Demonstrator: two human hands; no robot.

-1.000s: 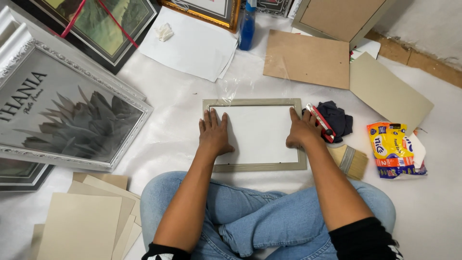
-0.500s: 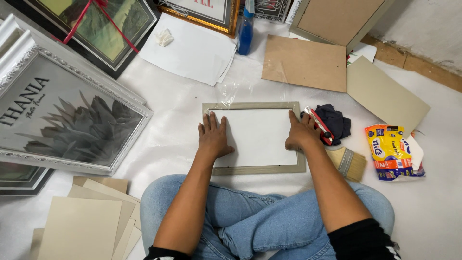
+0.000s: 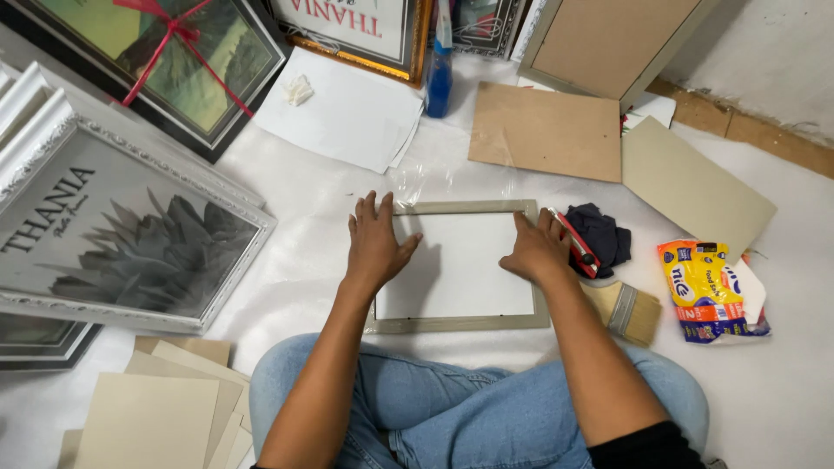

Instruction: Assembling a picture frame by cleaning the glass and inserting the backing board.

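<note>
A small grey-beige picture frame with a white centre lies flat on the white floor sheet in front of my crossed legs. My left hand rests palm down on its left side, fingers spread. My right hand presses flat on its right side. Neither hand holds anything. A red utility knife lies just right of my right hand, beside a dark cloth.
A paintbrush and a yellow snack packet lie to the right. Brown boards and white sheets lie beyond the frame, with a blue bottle. Large framed pictures fill the left; beige boards are stacked at lower left.
Both hands have stayed flat on the frame, shifting only slightly. The view has tilted a little, so the frame sits lower in the picture.
</note>
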